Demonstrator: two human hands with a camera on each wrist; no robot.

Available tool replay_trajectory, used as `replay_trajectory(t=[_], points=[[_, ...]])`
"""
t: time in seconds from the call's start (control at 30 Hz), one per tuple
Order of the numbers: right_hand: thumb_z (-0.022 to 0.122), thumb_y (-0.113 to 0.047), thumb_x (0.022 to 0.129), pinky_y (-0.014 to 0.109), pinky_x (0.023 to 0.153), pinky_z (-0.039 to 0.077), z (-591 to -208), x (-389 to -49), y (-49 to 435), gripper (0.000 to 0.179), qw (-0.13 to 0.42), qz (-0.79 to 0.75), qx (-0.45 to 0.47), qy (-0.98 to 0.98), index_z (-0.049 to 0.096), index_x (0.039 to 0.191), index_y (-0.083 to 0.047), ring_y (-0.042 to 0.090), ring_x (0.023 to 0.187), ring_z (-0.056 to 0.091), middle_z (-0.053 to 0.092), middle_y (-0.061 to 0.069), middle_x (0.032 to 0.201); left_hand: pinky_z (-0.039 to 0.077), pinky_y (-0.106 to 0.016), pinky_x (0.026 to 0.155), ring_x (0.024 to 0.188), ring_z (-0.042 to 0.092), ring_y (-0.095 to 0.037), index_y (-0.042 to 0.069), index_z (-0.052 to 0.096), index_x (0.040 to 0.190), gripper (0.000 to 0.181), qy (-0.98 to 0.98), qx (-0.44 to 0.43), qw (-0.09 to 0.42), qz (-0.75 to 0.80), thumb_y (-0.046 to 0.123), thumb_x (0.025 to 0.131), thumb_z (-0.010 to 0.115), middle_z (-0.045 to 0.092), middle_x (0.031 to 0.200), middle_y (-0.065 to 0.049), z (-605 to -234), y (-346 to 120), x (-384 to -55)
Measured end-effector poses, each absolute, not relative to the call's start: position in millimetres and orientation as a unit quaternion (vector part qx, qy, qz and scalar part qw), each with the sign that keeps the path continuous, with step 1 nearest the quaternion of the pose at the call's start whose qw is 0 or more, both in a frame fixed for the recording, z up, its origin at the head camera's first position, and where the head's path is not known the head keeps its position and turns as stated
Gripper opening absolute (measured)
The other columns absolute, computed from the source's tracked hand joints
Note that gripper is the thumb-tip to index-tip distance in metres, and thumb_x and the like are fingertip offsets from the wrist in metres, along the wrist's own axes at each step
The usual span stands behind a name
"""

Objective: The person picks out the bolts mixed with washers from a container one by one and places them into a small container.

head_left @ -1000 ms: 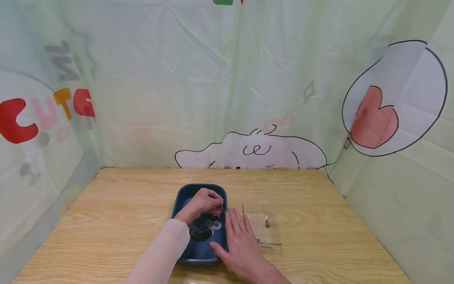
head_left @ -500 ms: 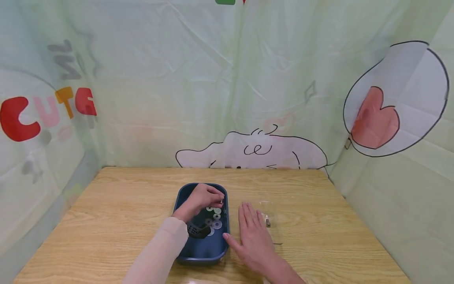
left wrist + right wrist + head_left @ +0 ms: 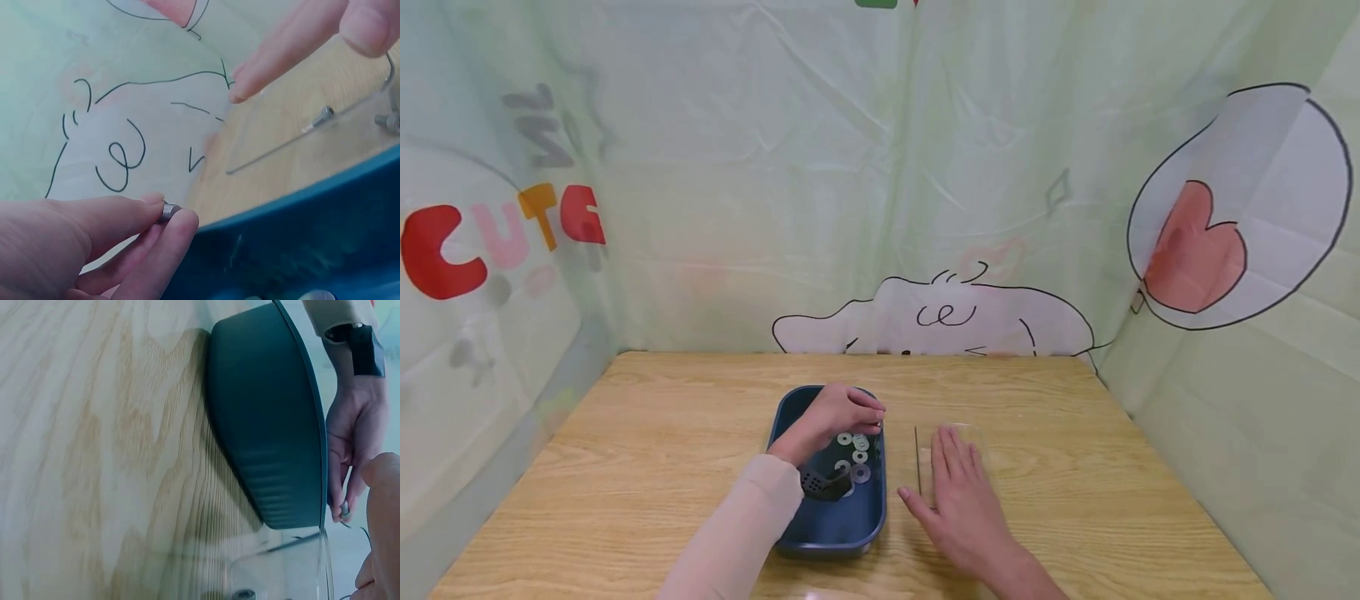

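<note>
My left hand (image 3: 835, 417) is over the far right rim of the dark blue tray (image 3: 831, 547). Thumb and fingertips pinch a small silver screw (image 3: 169, 212), partly hidden by them. Right of the tray lies a shallow clear plastic box (image 3: 983, 439), and my right hand (image 3: 966, 504) extends over it with straight fingers, hiding much of it. In the left wrist view, two socket-head screws, one (image 3: 324, 117) near the middle and one (image 3: 389, 122) at the edge, lie in the box. A thin L-shaped hex key (image 3: 300, 139) runs along its side.
Several flat washers (image 3: 860, 457) lie on the tray floor. A black perforated mount (image 3: 823, 483) is strapped under my left wrist. The wooden table (image 3: 685, 450) meets a printed curtain (image 3: 737, 208) at its back edge.
My right hand has moved from the tray's right rim rightward over the clear box. The left hand has risen out of the tray toward its right rim, with the screw between its fingers.
</note>
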State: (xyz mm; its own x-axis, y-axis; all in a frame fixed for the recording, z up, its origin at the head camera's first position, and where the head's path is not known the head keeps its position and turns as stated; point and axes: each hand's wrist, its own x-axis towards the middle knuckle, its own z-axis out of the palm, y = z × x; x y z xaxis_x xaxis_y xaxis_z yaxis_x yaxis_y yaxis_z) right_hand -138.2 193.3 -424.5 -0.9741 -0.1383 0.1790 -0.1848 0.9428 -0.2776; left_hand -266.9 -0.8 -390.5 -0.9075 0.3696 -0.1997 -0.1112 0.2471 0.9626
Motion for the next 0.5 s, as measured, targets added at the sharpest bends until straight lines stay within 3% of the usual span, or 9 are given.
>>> replay_trajectory(t=[0.5], points=[[0.052, -0.057, 0.096, 0.063, 0.12, 0.018, -431.9, -135.1, 219.9, 0.09, 0.107, 0.128, 0.053, -0.985, 0.029, 0.149, 0.012, 0.043, 0.15, 0.02, 0.025, 0.029, 0.159, 0.061, -0.038, 0.086, 0.085, 0.076, -0.021, 0.004, 0.076, 0.104, 0.018, 0.759, 0.108, 0.21, 0.607, 0.011, 0.088, 0.073, 0.075, 0.098, -0.013, -385.0, 25.4, -260.8]])
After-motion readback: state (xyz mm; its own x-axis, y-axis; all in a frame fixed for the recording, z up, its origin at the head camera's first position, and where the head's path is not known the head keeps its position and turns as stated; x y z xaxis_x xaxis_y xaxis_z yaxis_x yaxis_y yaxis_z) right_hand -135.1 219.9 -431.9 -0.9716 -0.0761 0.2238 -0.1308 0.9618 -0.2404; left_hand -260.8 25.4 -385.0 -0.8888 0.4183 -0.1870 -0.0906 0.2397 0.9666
